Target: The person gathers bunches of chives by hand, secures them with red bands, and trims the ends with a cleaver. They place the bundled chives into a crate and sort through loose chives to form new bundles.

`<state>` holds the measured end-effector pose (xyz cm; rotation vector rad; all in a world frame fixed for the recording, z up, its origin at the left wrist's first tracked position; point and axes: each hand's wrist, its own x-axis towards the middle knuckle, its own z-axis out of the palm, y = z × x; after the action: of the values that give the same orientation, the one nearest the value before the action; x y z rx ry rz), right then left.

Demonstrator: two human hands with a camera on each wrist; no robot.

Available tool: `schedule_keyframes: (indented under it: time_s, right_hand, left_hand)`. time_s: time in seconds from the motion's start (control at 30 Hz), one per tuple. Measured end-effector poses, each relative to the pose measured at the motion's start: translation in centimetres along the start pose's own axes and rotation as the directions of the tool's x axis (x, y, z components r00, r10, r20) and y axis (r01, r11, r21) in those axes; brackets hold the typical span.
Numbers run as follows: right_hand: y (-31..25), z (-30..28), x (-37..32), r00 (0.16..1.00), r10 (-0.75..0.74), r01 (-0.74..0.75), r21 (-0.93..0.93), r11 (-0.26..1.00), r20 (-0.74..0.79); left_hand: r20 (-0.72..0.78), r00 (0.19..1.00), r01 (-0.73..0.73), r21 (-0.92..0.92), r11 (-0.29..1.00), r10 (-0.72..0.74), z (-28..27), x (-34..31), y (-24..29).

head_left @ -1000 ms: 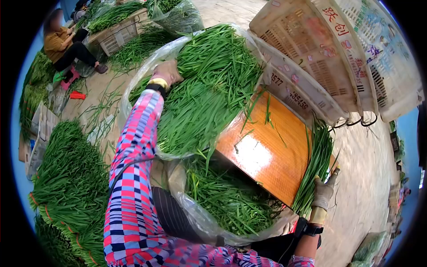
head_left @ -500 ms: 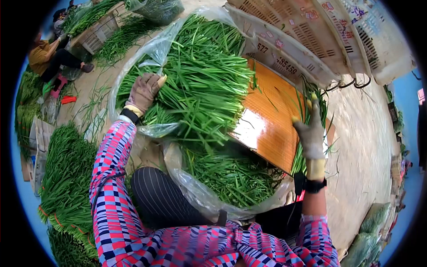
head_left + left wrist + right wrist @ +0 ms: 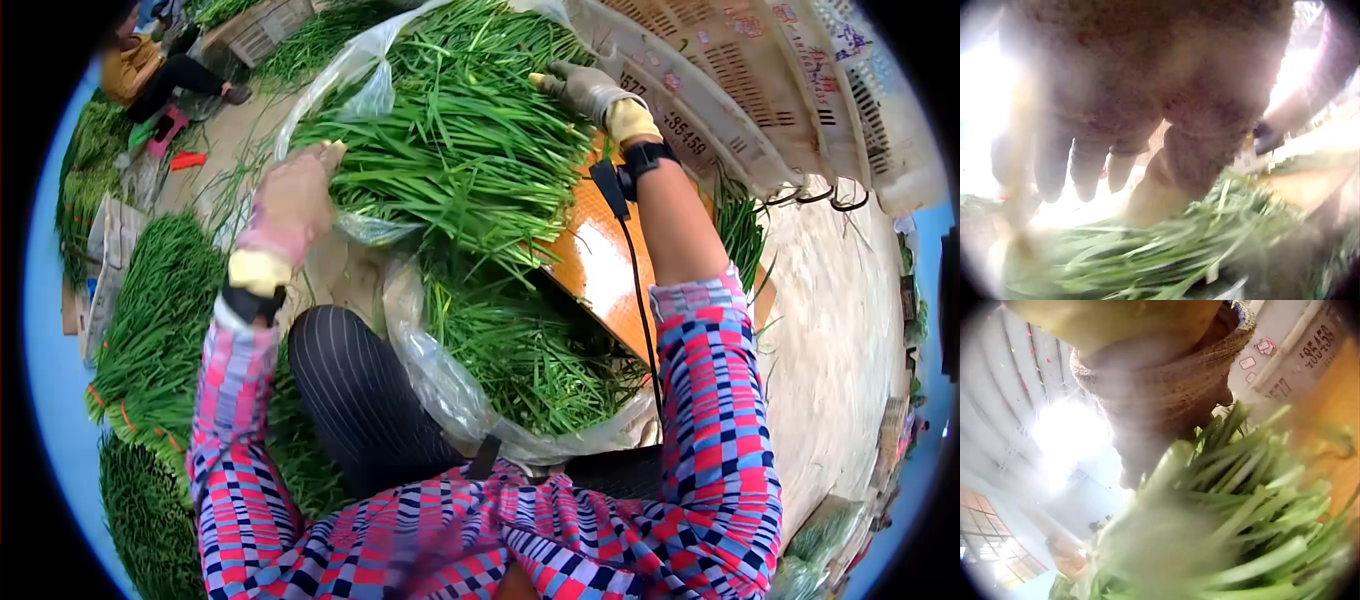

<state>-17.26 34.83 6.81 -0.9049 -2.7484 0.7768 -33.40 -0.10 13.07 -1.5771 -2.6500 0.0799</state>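
Observation:
A broad heap of long green chives [image 3: 460, 150] lies in a clear plastic bag [image 3: 372, 92], pale cut ends toward the right. My left hand [image 3: 285, 208], in a worn glove, is at the heap's left edge with fingers extended; in the left wrist view those fingers hang straight just over the chive leaves [image 3: 1147, 256]. My gloved right hand [image 3: 588, 92] reaches across to the heap's upper right side, its fingers laid over the chives there. In the right wrist view, the chives' cut ends [image 3: 1260, 487] stand close below the glove [image 3: 1160, 394], which hides the fingertips.
An orange wooden board [image 3: 600, 255] slopes right of the heap, with more chives [image 3: 740, 225] beyond it. Below is a second bag [image 3: 440, 365] of loose greens. Plastic crates [image 3: 740, 90] stand at upper right. Bundled chives [image 3: 160, 300] lie left; a person [image 3: 150, 70] sits behind.
My right hand has moved from the chives beyond the board up and left onto the heap. The left hand moved over the heap's left side, then drew back slightly toward its edge.

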Motion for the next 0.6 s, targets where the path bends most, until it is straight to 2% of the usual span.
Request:
schedule_keyframes:
  time_s: [0.03,0.07,0.13,0.17,0.2,0.23,0.3,0.33,0.37,0.4,0.47,0.5,0.53,0.57,0.6]
  right_hand:
    - [0.4,0.9,0.4,0.999,-0.006,0.005,0.023,1.000,0.052]
    - [0.8,1.9,0.9,0.994,-0.012,0.007,0.046,0.999,0.105]
    - [1.8,3.0,0.6,0.995,-0.012,0.010,0.020,1.000,0.101]
    - [2.5,3.7,1.0,0.995,0.008,-0.011,0.025,1.000,0.102]
    - [1.9,2.8,0.0,0.974,0.028,-0.033,0.018,0.999,0.224]
    - [1.8,2.8,-0.9,0.967,0.038,-0.046,0.026,0.999,0.251]
    - [-0.2,2.4,-3.9,0.945,0.083,-0.058,-0.087,0.995,0.316]
    - [-0.2,3.1,-4.4,0.944,0.023,0.035,-0.170,0.985,0.329]
    - [0.1,3.6,-4.9,0.939,-0.030,0.123,-0.253,0.959,0.343]
    - [-1.5,2.8,-6.7,0.935,0.001,0.102,-0.272,0.957,0.355]
    - [-0.7,3.6,-7.6,0.979,-0.090,0.123,-0.183,0.975,0.183]
    - [-0.3,4.0,-7.7,0.985,-0.161,0.169,-0.145,0.975,0.065]
    - [-0.4,4.4,-7.4,0.994,-0.101,0.099,0.054,0.994,0.043]
    - [-0.5,5.2,-7.3,0.999,-0.034,0.024,0.255,0.967,0.035]
    - [-0.2,6.1,-7.0,0.999,0.035,-0.050,0.446,0.894,0.041]
  left_hand:
    - [0.085,0.994,0.093,-0.226,0.970,-0.076,-1.3,-1.9,1.7]
    - [0.101,0.989,0.142,-0.433,0.890,-0.108,-0.9,-3.5,3.4]
    - [0.046,0.986,0.134,-0.800,0.585,-0.163,3.8,-6.3,6.8]
    - [0.026,0.978,0.111,-0.907,0.407,-0.208,7.5,-7.3,8.5]
    - [0.019,0.965,0.085,-0.966,0.244,-0.260,11.7,-7.8,10.2]
    - [0.029,0.950,0.070,-0.990,0.120,-0.312,16.6,-7.4,11.9]
    - [0.069,0.928,0.066,-0.998,-0.020,-0.366,24.3,-5.2,14.0]
    - [0.067,0.922,0.130,-0.981,0.141,-0.382,25.5,-3.3,14.2]
    - [0.084,0.915,0.132,-0.987,0.096,-0.396,24.6,-2.3,14.7]
    - [0.113,0.915,0.111,-0.993,-0.028,-0.388,22.7,-1.9,15.2]
    - [0.199,0.927,0.122,-0.961,-0.247,-0.319,20.9,-1.6,15.4]
    - [0.266,0.935,0.192,-0.936,-0.296,-0.233,21.9,-1.3,14.8]
    - [0.330,0.933,0.268,-0.904,-0.332,-0.145,22.2,-1.1,14.2]
    - [0.365,0.931,0.256,-0.630,-0.733,0.011,22.7,-0.9,14.0]
    - [0.325,0.944,0.203,-0.462,-0.863,0.048,22.0,-1.1,14.3]
